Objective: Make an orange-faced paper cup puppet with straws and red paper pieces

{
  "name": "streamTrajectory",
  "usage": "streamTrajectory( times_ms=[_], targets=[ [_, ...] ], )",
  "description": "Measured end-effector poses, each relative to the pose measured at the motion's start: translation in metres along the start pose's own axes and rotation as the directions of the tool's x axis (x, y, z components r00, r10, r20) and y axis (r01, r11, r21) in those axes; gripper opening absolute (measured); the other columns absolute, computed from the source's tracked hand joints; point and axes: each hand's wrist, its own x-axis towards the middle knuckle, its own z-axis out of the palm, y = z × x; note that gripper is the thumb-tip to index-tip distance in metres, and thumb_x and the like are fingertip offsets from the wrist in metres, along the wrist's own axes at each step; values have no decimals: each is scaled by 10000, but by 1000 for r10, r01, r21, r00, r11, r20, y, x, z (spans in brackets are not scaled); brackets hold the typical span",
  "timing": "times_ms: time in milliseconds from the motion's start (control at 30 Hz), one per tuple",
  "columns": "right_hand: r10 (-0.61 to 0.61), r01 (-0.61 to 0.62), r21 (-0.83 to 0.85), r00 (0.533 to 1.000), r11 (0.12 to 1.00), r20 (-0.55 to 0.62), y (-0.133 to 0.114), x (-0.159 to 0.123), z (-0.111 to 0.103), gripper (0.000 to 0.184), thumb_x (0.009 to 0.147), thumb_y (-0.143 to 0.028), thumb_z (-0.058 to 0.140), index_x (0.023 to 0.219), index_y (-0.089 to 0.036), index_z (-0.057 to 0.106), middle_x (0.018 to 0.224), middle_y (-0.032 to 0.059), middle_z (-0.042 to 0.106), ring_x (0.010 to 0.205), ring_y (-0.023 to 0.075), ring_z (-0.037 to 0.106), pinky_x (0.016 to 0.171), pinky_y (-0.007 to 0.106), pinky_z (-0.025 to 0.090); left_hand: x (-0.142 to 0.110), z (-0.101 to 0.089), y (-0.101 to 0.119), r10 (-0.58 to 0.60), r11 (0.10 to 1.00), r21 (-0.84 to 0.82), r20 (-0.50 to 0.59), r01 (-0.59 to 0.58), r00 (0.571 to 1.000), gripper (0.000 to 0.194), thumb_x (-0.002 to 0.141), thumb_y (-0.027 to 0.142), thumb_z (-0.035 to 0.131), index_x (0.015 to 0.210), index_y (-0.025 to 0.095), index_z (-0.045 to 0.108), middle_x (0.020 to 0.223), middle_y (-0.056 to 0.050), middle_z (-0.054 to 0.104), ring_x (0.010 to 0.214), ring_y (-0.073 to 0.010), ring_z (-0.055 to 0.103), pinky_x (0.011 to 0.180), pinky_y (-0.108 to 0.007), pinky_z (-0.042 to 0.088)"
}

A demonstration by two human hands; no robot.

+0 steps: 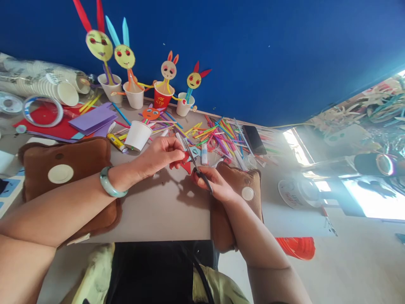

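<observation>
My left hand (163, 153) is closed in a pinch on a small piece of red paper (186, 157), mostly covered by the fingertips. In my right hand (217, 184) is a pair of scissors (191, 155), fingers wrapped round the dark handles. The blades point up and to the left, close beside the red paper; whether they touch it I cannot tell. Just beyond the hands are a light-blue paper cut-out (195, 152) and a small white tube (204, 154). A white paper cup (138, 136) tilts behind my left wrist, near a yellow glue tube (117, 142).
Several rabbit-faced paper cups (133, 95) line the blue wall. Colourful sticks (218, 135) lie scattered before a phone (255, 140). Purple paper (93, 120) and a tape roll (42, 111) are at left. Brown cushions (85, 164) lie under both forearms.
</observation>
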Motion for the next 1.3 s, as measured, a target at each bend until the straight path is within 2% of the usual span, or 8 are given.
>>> streamTrajectory(
  times_ms=[400,733,1300],
  targets=[
    [17,-17,17,999,1000,50,-3,-2,-3,535,724,-648,751,652,-180,501,611,-46,426,560,82,296,525,250,226,-2,1,5,-68,998,-14,51,69,996,76,671,197,663,662,170,593,556,5,612,494,-95,538,485,-225,408],
    [18,-17,-10,995,1000,95,-6,-4,-6,537,736,-657,745,682,-168,529,630,-44,428,578,84,308,530,250,223,-3,0,8,-65,998,19,61,64,996,55,643,205,651,638,167,611,518,17,590,475,-92,526,471,-221,392],
    [9,-1,-58,992,998,128,-7,-4,-11,508,775,-623,724,692,-174,501,635,-49,419,598,90,316,557,247,253,-3,-2,5,-75,997,-12,116,77,990,43,682,180,638,655,161,610,540,19,605,481,-78,516,478,-207,392]
  ],
)
